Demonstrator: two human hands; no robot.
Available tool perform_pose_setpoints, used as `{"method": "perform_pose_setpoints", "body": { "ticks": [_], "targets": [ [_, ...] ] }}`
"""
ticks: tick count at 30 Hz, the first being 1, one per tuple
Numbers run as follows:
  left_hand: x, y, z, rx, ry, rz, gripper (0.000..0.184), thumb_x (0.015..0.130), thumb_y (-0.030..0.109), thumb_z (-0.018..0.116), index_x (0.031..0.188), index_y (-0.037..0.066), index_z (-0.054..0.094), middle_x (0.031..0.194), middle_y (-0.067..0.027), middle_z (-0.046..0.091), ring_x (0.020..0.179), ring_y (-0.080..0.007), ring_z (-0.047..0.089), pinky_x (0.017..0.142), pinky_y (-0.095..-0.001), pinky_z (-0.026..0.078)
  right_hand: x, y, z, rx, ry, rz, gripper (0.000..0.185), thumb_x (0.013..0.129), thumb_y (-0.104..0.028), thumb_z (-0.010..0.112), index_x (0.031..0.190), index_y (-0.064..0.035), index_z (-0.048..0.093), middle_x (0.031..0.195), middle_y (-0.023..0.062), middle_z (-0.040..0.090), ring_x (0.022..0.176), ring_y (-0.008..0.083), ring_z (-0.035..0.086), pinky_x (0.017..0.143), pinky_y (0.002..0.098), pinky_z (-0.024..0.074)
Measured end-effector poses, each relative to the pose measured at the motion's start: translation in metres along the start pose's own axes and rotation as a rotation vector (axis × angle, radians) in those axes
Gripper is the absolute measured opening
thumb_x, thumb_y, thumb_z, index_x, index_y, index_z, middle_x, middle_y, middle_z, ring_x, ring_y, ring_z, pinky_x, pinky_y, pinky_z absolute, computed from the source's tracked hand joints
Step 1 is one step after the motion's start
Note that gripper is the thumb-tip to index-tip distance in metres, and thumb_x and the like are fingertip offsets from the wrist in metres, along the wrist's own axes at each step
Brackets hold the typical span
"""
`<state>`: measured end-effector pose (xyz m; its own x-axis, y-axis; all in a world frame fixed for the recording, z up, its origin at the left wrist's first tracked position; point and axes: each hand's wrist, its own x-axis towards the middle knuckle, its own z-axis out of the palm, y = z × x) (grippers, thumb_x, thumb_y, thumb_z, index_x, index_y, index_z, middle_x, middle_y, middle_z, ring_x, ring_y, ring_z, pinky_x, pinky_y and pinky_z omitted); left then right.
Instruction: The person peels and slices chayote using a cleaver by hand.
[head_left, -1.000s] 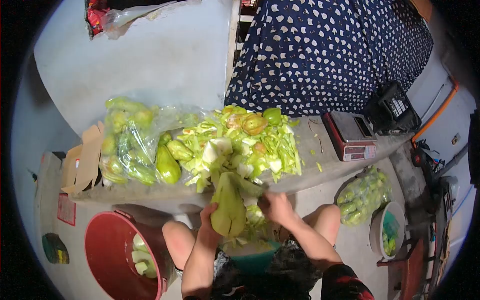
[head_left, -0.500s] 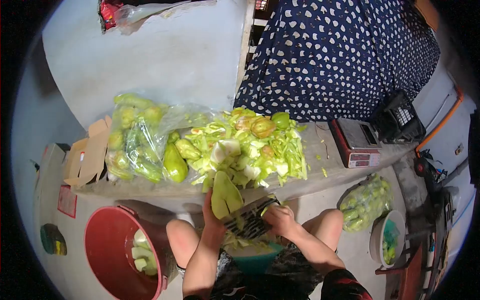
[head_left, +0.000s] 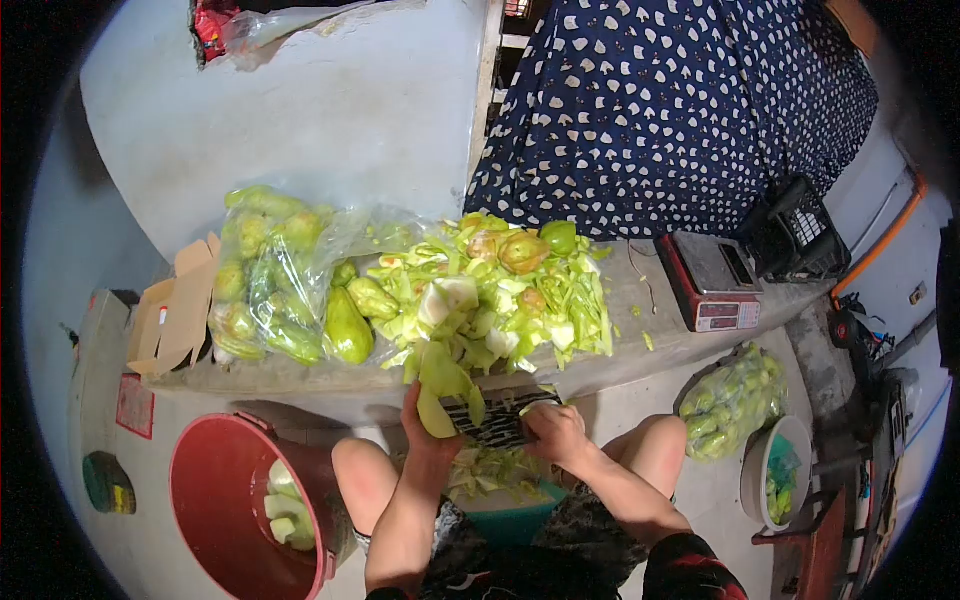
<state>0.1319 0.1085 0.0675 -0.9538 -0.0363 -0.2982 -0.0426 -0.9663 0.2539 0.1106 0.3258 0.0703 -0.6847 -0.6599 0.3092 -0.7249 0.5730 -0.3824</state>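
Observation:
My left hand point(head_left: 428, 437) is closed around a pale green chayote point(head_left: 440, 385), with a strip of peel hanging on its right side. My right hand point(head_left: 556, 434) is closed on the handle end of a wide knife point(head_left: 490, 420), whose dark patterned blade lies just right of the chayote. Between my knees, peelings point(head_left: 495, 472) lie in a green basin point(head_left: 510, 524). On the ledge beyond my hands is a heap of peel and cut pieces point(head_left: 500, 300), with several whole chayotes on and beside it.
A red bucket point(head_left: 185, 500) holding peeled pieces stands at my left. On the ledge are a bag of chayotes point(head_left: 270, 280), a cardboard box point(head_left: 185, 310) and a scale point(head_left: 708, 280). Another full bag point(head_left: 735, 405) and a pale bucket point(head_left: 755, 480) sit at right.
The knife blade came down and across beside the chayote, and now sits slightly higher and flatter than half a second ago. The chayote has turned in my left hand, with peel now hanging loose.

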Motion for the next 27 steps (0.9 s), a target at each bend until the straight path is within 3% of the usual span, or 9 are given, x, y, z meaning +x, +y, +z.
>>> {"method": "perform_pose_setpoints", "body": {
  "ticks": [5, 7, 11, 17, 19, 20, 22, 26, 27],
  "targets": [
    [-0.001, 0.005, -0.009, 0.0, -0.184, 0.009, 0.057, 0.088, 0.047, 0.047, 0.128, 0.008, 0.051, 0.114, -0.0127, 0.061, 0.104, -0.0305, 0.059, 0.092, -0.0455, 0.048, 0.002, -0.005, 0.0, -0.043, 0.034, -0.019, 0.043, 0.053, -0.017, 0.079, 0.092, -0.0077, 0.064, 0.084, 0.0093, 0.06, 0.076, 0.0303, 0.063, 0.061, 0.0423, 0.0506],
    [-0.008, 0.004, -0.002, 0.038, -0.122, 0.043, 0.059, 0.09, 0.051, 0.043, 0.131, 0.009, 0.049, 0.119, -0.0122, 0.06, 0.106, -0.0294, 0.059, 0.09, -0.0452, 0.049, 0.003, 0.003, 0.01, 0.135, 0.242, 0.047, 0.029, 0.05, -0.009, 0.071, 0.077, -0.0079, 0.06, 0.068, 0.01, 0.054, 0.059, 0.0324, 0.058, 0.05, 0.041, 0.0448],
    [-0.005, 0.009, -0.006, -0.053, -0.155, 0.051, 0.058, 0.09, 0.048, 0.044, 0.132, 0.008, 0.048, 0.12, -0.0125, 0.059, 0.105, -0.0299, 0.059, 0.091, -0.0456, 0.048, 0.008, 0.004, 0.004, 0.08, 0.228, 0.095, 0.028, 0.05, -0.007, 0.071, 0.076, -0.0068, 0.06, 0.066, 0.0103, 0.054, 0.057, 0.0323, 0.057, 0.049, 0.0406, 0.0446],
    [-0.006, 0.008, -0.017, 0.01, -0.2, -0.059, 0.06, 0.085, 0.04, 0.055, 0.133, 0.005, 0.045, 0.121, -0.0157, 0.058, 0.106, -0.0298, 0.059, 0.092, -0.0436, 0.049, 0.007, -0.015, -0.008, 0.183, 0.157, -0.103, 0.032, 0.049, -0.01, 0.075, 0.076, -0.0047, 0.06, 0.067, 0.0101, 0.055, 0.056, 0.032, 0.056, 0.051, 0.0395, 0.0447],
    [-0.008, 0.006, -0.009, 0.074, -0.315, -0.024, 0.063, 0.084, 0.041, 0.055, 0.133, 0.003, 0.044, 0.12, -0.0163, 0.058, 0.106, -0.0312, 0.059, 0.091, -0.044, 0.049, 0.007, -0.015, -0.007, 0.204, 0.181, -0.11, 0.032, 0.049, -0.012, 0.076, 0.076, -0.0047, 0.059, 0.07, 0.01, 0.056, 0.059, 0.0316, 0.057, 0.052, 0.0397, 0.0451],
    [-0.013, 0.006, -0.004, 0.075, -0.313, -0.028, 0.063, 0.084, 0.041, 0.055, 0.133, 0.003, 0.044, 0.12, -0.0163, 0.058, 0.106, -0.0312, 0.059, 0.091, -0.044, 0.049, 0.009, -0.012, -0.005, 0.204, 0.182, -0.105, 0.032, 0.049, -0.012, 0.076, 0.076, -0.0047, 0.059, 0.07, 0.01, 0.056, 0.059, 0.0316, 0.057, 0.052, 0.0397, 0.0451],
    [-0.024, 0.007, 0.008, 0.123, -0.159, -0.004, 0.065, 0.083, 0.042, 0.056, 0.133, 0.002, 0.043, 0.12, -0.0176, 0.057, 0.106, -0.0326, 0.058, 0.091, -0.0448, 0.049, 0.013, -0.001, 0.001, 0.093, 0.144, 0.166, 0.033, 0.052, -0.013, 0.078, 0.08, -0.0045, 0.062, 0.071, 0.0097, 0.057, 0.061, 0.0313, 0.058, 0.053, 0.0391, 0.0457],
    [-0.016, 0.006, -0.003, 0.068, -0.317, -0.04, 0.069, 0.083, 0.045, 0.055, 0.133, 0.0, 0.042, 0.12, -0.02, 0.056, 0.106, -0.0326, 0.058, 0.091, -0.0442, 0.049, 0.003, 0.006, 0.003, 0.17, 0.152, 0.155, 0.031, 0.058, -0.015, 0.078, 0.082, -0.0041, 0.062, 0.072, 0.0106, 0.058, 0.062, 0.0323, 0.058, 0.053, 0.0397, 0.0458],
    [-0.014, 0.005, -0.002, 0.106, -0.294, -0.035, 0.069, 0.082, 0.045, 0.055, 0.133, 0.0, 0.042, 0.12, -0.0207, 0.056, 0.107, -0.0322, 0.058, 0.091, -0.0437, 0.049, 0.001, -0.002, -0.004, 0.207, 0.162, 0.044, 0.031, 0.059, -0.015, 0.078, 0.083, -0.0039, 0.062, 0.071, 0.0111, 0.058, 0.061, 0.0322, 0.058, 0.053, 0.04, 0.0456]
  ]
}}
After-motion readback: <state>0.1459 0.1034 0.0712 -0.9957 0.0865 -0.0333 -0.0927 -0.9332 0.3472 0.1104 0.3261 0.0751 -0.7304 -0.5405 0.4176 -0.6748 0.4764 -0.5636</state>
